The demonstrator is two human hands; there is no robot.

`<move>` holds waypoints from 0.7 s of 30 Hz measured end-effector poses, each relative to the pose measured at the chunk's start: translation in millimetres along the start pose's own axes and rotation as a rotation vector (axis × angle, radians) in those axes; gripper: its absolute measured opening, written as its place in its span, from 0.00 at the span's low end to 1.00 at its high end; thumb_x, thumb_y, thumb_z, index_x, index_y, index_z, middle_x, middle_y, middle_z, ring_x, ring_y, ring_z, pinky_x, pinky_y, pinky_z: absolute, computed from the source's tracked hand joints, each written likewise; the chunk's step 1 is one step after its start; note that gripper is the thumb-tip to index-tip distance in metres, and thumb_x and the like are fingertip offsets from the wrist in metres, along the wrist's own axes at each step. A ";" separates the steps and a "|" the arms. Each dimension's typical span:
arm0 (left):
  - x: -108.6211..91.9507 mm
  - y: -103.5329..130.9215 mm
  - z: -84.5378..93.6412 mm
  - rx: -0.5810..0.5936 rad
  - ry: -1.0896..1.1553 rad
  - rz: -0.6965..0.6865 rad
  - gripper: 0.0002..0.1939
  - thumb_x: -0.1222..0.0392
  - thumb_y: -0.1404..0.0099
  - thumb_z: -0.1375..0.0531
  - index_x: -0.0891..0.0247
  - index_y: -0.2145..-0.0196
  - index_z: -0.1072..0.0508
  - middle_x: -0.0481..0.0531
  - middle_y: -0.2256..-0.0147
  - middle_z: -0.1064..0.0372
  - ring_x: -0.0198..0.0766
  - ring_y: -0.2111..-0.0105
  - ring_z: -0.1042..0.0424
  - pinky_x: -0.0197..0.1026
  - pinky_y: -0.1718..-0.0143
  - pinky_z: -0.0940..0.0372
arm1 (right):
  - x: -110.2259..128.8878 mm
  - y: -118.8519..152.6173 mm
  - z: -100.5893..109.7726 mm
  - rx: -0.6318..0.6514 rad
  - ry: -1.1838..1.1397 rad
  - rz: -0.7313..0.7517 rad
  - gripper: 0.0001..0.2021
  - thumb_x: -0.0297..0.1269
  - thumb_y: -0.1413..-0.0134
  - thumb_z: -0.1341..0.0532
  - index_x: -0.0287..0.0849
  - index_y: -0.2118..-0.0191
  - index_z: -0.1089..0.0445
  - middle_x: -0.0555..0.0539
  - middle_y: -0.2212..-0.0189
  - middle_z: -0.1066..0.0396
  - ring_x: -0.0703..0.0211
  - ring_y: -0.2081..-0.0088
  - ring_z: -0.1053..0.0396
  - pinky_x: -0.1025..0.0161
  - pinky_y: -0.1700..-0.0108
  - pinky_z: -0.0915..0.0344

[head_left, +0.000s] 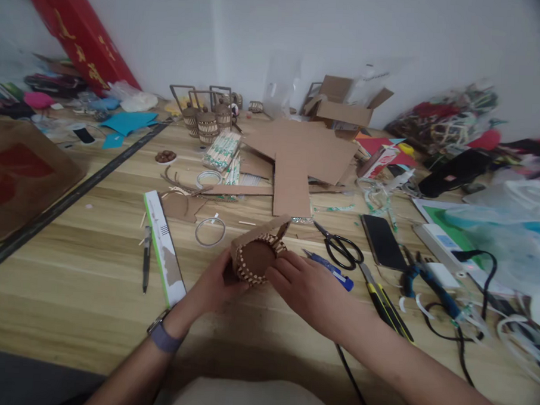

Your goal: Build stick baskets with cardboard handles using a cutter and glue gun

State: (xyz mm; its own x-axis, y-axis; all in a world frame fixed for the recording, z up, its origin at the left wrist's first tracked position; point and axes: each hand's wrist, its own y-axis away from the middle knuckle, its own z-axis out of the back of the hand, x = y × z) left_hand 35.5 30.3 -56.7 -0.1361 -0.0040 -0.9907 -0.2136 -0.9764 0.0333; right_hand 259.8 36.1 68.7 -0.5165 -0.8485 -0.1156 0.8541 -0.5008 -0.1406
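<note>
Between my hands is a small round basket (258, 259) of cardboard and thin wooden sticks, its open top facing me. A cardboard handle (262, 231) with a bent corner stands over its far rim. My left hand (219, 284) is wrapped round the left side of the basket and steadies it. Closed fingers of my right hand (300, 281) press at the right rim; whether something small is pinched in them is hidden. Just right of that hand lie a blue glue gun or cutter-like tool (332, 270) and black-handled scissors (342, 247).
A yellow-black utility knife (386, 309), phone (383, 240) and blue-handled pliers (431, 284) lie at right. A tape roll (209, 231), pen (146, 263) and white strip (165, 248) are at left. Cardboard sheets (293, 185), wrapped sticks (223, 148) and finished lantern-like baskets (207, 125) stand behind.
</note>
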 end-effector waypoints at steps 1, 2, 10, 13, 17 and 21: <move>-0.6 0.1 0.1 0.010 0.004 -0.018 0.37 0.57 0.45 0.30 0.61 0.40 0.36 0.60 0.43 0.29 0.54 0.43 0.30 0.53 0.41 0.34 | 1.9 -1.1 -0.9 0.012 0.020 0.000 0.04 0.26 0.39 0.37 0.40 0.63 0.32 0.46 0.66 0.27 0.51 0.62 0.31 0.57 0.67 0.37; -1.2 0.3 0.4 0.019 0.007 -0.034 0.36 0.57 0.45 0.31 0.62 0.40 0.36 0.60 0.44 0.29 0.55 0.43 0.30 0.54 0.41 0.33 | 3.8 -2.7 -2.0 0.025 0.036 0.000 0.04 0.25 0.39 0.37 0.40 0.62 0.32 0.46 0.65 0.27 0.51 0.62 0.31 0.57 0.66 0.37; 3.1 3.4 2.5 0.055 0.013 -0.109 0.43 0.57 0.44 0.31 0.56 0.35 0.43 0.58 0.41 0.31 0.59 0.42 0.30 0.61 0.40 0.34 | 6.8 -9.6 -16.3 0.052 0.010 -0.003 0.05 0.24 0.38 0.39 0.41 0.62 0.31 0.45 0.65 0.27 0.52 0.61 0.30 0.59 0.66 0.37; 6.3 4.4 -2.3 0.040 0.015 -0.161 0.54 0.55 0.49 0.27 0.55 0.31 0.51 0.61 0.36 0.38 0.62 0.38 0.34 0.64 0.37 0.38 | 5.2 -6.5 -17.0 0.042 -0.031 -0.006 0.05 0.24 0.38 0.40 0.41 0.62 0.31 0.45 0.66 0.28 0.52 0.62 0.30 0.59 0.67 0.38; 3.9 5.1 -10.3 -0.026 -0.045 -0.180 0.62 0.51 0.52 0.25 0.58 0.29 0.57 0.66 0.32 0.45 0.64 0.34 0.40 0.65 0.34 0.44 | 6.0 -2.5 -12.2 0.037 -0.072 0.009 0.05 0.25 0.36 0.41 0.40 0.62 0.31 0.45 0.65 0.27 0.53 0.62 0.31 0.59 0.66 0.37; -1.2 5.7 -14.5 -0.081 -0.125 -0.167 0.55 0.50 0.52 0.26 0.59 0.32 0.47 0.65 0.36 0.39 0.65 0.37 0.37 0.66 0.35 0.41 | 7.0 0.0 -8.8 0.093 -0.088 0.005 0.03 0.26 0.36 0.40 0.40 0.62 0.31 0.45 0.64 0.27 0.51 0.61 0.31 0.57 0.63 0.34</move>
State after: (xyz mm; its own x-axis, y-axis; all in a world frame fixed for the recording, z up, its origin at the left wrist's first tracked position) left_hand 48.5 21.6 -57.2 -0.2251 0.1805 -0.9575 -0.1652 -0.9755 -0.1451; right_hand 255.7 31.6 59.2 -0.5087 -0.8604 -0.0289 0.8605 -0.5072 -0.0478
